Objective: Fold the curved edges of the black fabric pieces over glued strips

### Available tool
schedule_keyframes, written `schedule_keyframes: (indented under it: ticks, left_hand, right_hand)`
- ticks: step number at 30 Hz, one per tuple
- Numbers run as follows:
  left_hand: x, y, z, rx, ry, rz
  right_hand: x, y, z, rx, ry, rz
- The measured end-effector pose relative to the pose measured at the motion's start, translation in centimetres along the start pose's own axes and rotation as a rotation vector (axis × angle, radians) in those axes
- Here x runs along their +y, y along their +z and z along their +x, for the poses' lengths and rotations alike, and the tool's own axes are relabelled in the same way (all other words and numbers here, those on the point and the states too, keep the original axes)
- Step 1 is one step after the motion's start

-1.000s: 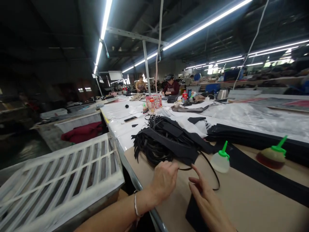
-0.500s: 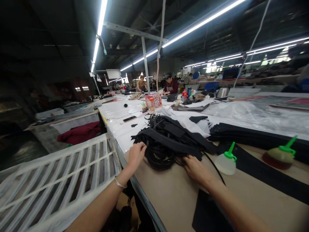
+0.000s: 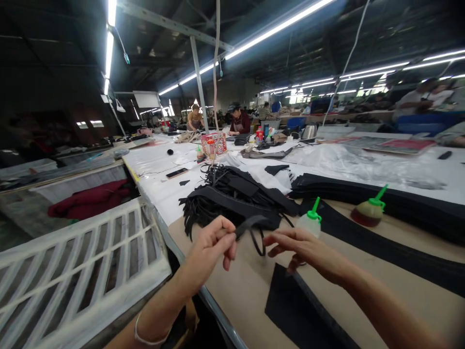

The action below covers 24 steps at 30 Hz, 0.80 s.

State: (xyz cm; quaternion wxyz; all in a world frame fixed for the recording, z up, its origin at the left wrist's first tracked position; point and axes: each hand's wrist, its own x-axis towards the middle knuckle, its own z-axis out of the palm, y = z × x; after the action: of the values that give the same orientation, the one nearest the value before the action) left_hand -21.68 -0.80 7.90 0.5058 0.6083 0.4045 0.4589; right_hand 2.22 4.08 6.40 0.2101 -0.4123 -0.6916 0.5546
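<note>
My left hand [image 3: 212, 245] is raised above the brown-papered table [image 3: 363, 295] and pinches a narrow black strap [image 3: 254, 225], which trails back to a heap of black straps and fabric pieces [image 3: 232, 196]. My right hand [image 3: 308, 249] hovers just right of it with fingers spread, touching a thin black loop that hangs from the strap. A flat black piece [image 3: 290, 310] lies on the paper below my hands. A clear squeeze bottle with a green nozzle [image 3: 310, 220] stands just behind my right hand.
A second green-capped bottle with brown liquid [image 3: 368, 211] stands to the right, beside long black fabric strips [image 3: 381, 198]. A white slatted crate [image 3: 72, 271] sits left of the table edge. Several people work at the far end; a phone [image 3: 177, 172] lies on the white sheet.
Both hands came back from the black heap toward me. My left hand lifted a black strap off the pile, and my right hand rose beside it.
</note>
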Motion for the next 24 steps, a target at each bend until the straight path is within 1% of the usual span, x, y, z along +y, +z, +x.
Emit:
schedule_keyframes:
  ticks: [2,3,4,6,8,10,12,14,17,19,20,21,22,24]
  left_hand:
    - [-0.3,1.5,-0.6,-0.097,-0.047,0.048]
    - [-0.4,2.3,-0.9,-0.125,-0.067,0.085]
    - [-0.4,3.1,-1.2,-0.138,-0.081,0.129]
    - [-0.5,4.7,-1.7,-0.155,-0.107,0.222]
    - [-0.5,6.1,-2.0,-0.209,-0.152,0.291]
    - [-0.6,7.0,-2.3,-0.291,-0.2,0.327]
    - [-0.9,7.4,-2.5,-0.371,-0.25,0.332]
    - [-1.2,7.4,-2.9,-0.463,-0.321,0.298]
    - [-1.2,7.2,-4.1,-0.668,-0.422,0.254]
    - [-0.6,7.5,-5.1,-0.831,-0.424,0.28]
    - [-0.2,7.9,-5.5,-0.898,-0.407,0.305]
    - [0.3,8.4,-5.8,-0.924,-0.381,0.334]
    - [0.7,9.1,-5.9,-0.897,-0.35,0.364]
    - [1.4,10.8,-5.7,-0.742,-0.291,0.395]
  right_hand:
    - [-0.4,1.0,-2.0,0.014,-0.096,0.333]
    - [-0.5,1.5,-2.9,0.016,-0.15,0.487]
    - [-0.4,2.0,-3.8,0.024,-0.197,0.602]
    - [0.0,2.8,-5.5,0.103,-0.249,0.742]
    - [0.7,3.2,-7.2,0.246,-0.238,0.784]
    - [1.4,3.2,-9.0,0.409,-0.214,0.813]
    - [2.1,2.7,-11.0,0.579,-0.225,0.857]
    - [2.6,1.8,-13.5,0.722,-0.262,0.914]
    - [2.4,0.1,-18.4,0.918,-0.303,1.017]
    - [2.0,-0.6,-22.1,1.055,-0.296,1.033]
    - [1.9,-0.6,-23.8,1.082,-0.253,1.007]
    - [1.8,-0.5,-25.1,1.072,-0.157,0.97]
    - [1.8,0.0,-26.1,1.02,-0.017,0.927]
    - [2.0,1.8,-26.7,0.86,0.284,0.83]
